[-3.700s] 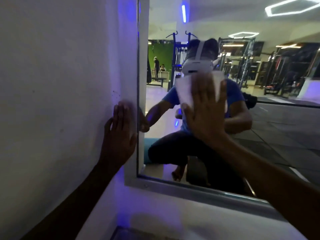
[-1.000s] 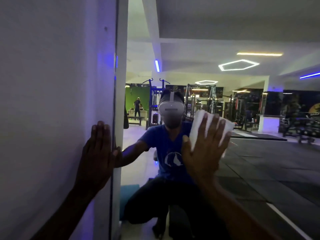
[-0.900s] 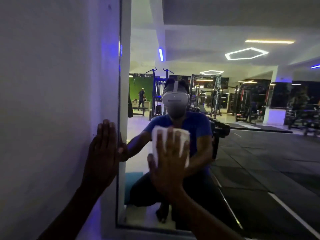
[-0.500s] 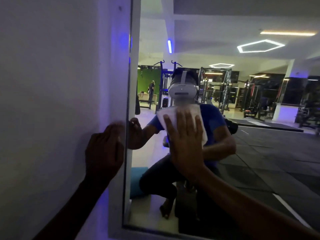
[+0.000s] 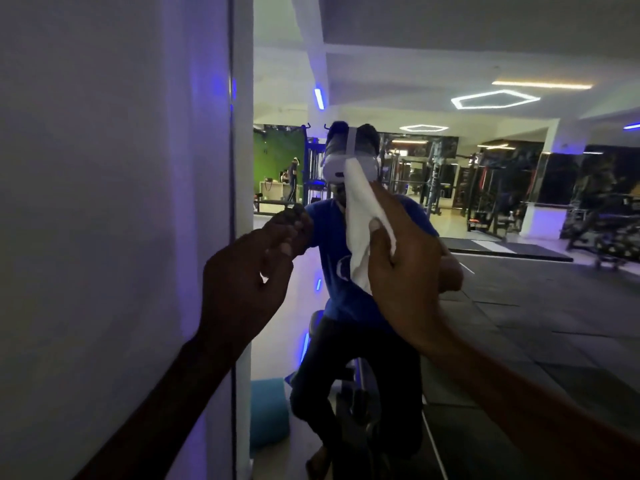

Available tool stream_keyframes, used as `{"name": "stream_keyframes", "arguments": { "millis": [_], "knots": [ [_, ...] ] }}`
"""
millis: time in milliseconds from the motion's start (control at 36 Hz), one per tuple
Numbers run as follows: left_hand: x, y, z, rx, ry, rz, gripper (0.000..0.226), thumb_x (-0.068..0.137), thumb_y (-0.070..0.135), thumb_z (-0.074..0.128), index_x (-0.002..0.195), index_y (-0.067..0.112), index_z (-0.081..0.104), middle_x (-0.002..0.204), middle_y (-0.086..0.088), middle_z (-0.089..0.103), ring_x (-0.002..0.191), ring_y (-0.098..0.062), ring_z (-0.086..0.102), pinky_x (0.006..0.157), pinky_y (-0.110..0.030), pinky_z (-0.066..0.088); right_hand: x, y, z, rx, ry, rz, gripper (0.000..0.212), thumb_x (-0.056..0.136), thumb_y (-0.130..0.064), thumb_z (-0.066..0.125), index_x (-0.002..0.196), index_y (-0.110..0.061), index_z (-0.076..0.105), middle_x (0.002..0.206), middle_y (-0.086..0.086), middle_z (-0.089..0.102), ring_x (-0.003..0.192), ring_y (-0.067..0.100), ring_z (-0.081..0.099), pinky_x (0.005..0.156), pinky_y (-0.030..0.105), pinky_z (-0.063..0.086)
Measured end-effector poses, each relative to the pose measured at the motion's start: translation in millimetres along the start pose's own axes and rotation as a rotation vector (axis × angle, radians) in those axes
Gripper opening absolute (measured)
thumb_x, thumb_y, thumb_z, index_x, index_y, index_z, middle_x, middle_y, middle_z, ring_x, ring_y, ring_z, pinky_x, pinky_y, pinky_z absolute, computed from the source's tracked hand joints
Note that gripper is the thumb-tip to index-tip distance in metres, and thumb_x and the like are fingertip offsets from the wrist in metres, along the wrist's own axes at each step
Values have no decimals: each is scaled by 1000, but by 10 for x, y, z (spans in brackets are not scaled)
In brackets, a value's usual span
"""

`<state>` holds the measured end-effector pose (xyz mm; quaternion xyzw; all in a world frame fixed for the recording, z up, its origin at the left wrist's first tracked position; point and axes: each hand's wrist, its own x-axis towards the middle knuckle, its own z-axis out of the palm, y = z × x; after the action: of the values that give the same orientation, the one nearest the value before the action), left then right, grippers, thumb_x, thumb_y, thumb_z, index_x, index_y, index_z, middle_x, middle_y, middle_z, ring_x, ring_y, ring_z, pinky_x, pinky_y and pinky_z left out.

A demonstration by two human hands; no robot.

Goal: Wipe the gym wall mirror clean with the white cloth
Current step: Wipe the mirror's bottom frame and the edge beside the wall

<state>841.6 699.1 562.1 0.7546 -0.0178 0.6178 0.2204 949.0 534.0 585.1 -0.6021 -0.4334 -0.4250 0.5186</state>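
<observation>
The wall mirror (image 5: pixel 519 306) fills the right two thirds of the view, with its white frame (image 5: pixel 242 98) running down the left side. My right hand (image 5: pixel 405 258) holds the white cloth (image 5: pixel 360 223) bunched between thumb and fingers, just in front of the glass. The cloth hangs crumpled and stands up above my fingers. My left hand (image 5: pixel 242 282) is raised in front of the mirror's left edge, off the wall, its fingers loosely curled and holding nothing. The glass reflects a crouching person in a blue shirt with a white headset.
A plain white wall (image 5: pixel 104 202) takes up the left third. The mirror reflects gym machines, dark floor mats, hexagon ceiling lights and a teal mat (image 5: pixel 268 410) low by the frame.
My right hand went from pressing the cloth flat on the glass to gripping it bunched, off the glass. My left hand left the wall and came in front of the mirror's edge. The view tilted up.
</observation>
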Motion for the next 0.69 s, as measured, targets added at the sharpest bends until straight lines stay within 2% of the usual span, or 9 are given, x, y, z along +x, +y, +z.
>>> {"name": "stream_keyframes", "arguments": {
  "millis": [83,167,222,278,333,389,500,639,694],
  "knots": [
    [480,396,24,-88,-56,-70,24,99,20,55,110,18,76,95,13,77,66,-5,70,71,-24,55,491,-216,-361,-23,-1,75,45,103,-3,52,147,3,54,135,7,64,122,-1,54,98,0,41],
    [847,833,138,-169,-103,-149,27,99,24,54,113,19,77,98,14,76,62,-2,66,60,-26,54,920,-293,-771,-34,-44,157,48,103,-14,51,150,-5,54,141,9,65,125,13,62,107,22,49],
    [1050,1147,251,-210,-126,-178,26,99,24,55,112,19,77,98,18,74,70,4,64,55,-15,51,1168,-302,-1087,-79,-66,188,50,103,-16,50,151,-8,56,130,-3,65,116,3,62,103,13,49],
    [1230,1451,371,-248,-148,-189,25,98,22,56,111,18,77,101,10,75,82,6,66,63,-7,47,1382,-288,-1423,-126,-104,212,51,102,-18,50,151,-11,57,130,-4,65,119,9,63,105,16,48],
    [1377,1752,482,-296,-165,-210,24,98,27,56,109,24,77,104,3,76,89,-3,71,69,-15,53,1576,-281,-1774,-153,-128,273,50,102,-20,50,151,-13,58,139,6,68,123,17,63,100,6,43],
    [1474,2089,619,-347,-187,-230,24,97,34,54,109,29,75,105,4,77,91,-12,73,70,-30,61,1726,-256,-2162,-159,-113,323,43,107,-11,54,149,-12,60,140,9,67,117,7,60,87,-6,35],
    [1490,2787,1004,-397,-203,-213,23,96,37,52,107,34,73,106,6,76,91,-14,71,76,-41,61,1829,-133,-2989,-156,-85,348,41,107,-3,54,147,-8,60,131,-4,63,111,-12,50,83,-6,35],
    [1340,3737,1623,-442,-242,-204,29,94,43,49,106,33,73,106,14,76,97,-6,71,87,-38,60,1744,112,-4120,-148,-124,388,49,98,-21,50,143,-8,63,125,-8,64,110,-9,54,82,-4,35],
    [1226,4122,1928,-481,-252,-237,25,94,44,50,105,40,72,106,15,77,97,-7,72,86,-41,61,1690,252,-4602,-148,-139,420,44,102,-18,54,144,-9,63,129,-7,65,118,0,58,85,-4,35]
  ]
}}
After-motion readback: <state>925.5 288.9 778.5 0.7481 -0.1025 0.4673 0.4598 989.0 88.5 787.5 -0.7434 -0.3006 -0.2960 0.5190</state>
